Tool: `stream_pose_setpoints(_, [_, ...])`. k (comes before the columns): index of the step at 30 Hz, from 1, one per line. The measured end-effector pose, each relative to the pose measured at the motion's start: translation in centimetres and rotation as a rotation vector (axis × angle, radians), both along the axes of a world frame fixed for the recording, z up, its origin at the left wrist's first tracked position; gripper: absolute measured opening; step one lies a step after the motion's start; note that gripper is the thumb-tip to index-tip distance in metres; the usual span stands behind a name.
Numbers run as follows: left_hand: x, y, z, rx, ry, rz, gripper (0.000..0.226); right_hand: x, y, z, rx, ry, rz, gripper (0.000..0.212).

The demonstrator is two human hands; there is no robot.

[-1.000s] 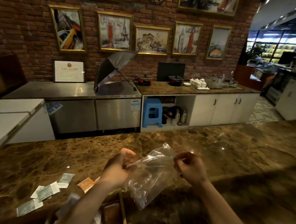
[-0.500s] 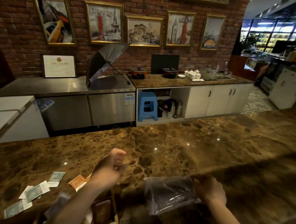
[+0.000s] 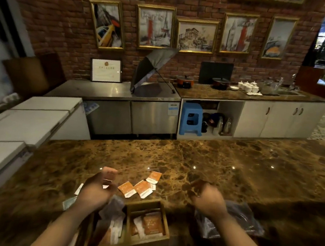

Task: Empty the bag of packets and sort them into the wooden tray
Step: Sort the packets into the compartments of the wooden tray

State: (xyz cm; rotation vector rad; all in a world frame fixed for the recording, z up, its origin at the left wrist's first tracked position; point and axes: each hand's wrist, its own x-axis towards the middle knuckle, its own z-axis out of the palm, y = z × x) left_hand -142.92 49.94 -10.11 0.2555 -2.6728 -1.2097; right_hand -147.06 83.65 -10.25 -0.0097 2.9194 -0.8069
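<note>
Head view: crinkled clear bag [image 3: 233,219] on marble counter [image 3: 252,171]; wooden tray [image 3: 150,203] compartmented.

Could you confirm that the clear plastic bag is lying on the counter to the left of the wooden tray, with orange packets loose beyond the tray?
Not quite: the head view shows the clear plastic bag right of the compartmented wooden tray. The orange paper packets do lie loose beyond it.
</note>
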Motion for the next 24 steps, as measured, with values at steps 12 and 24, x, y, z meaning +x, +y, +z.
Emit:
stream_pose_setpoints(12, [3.9,-5.8,-2.1,-0.167,-0.104,-0.01,0.042,0.7,-14.7,-0.5,-0.054,0.0,0.279,0.033])
stream_pose_setpoints(24, [2.6,-2.1,-4.1,-0.346,-0.172,-0.095,0.044,1.9,-19.0,-2.3,-0.072,0.053,0.37,0.028])
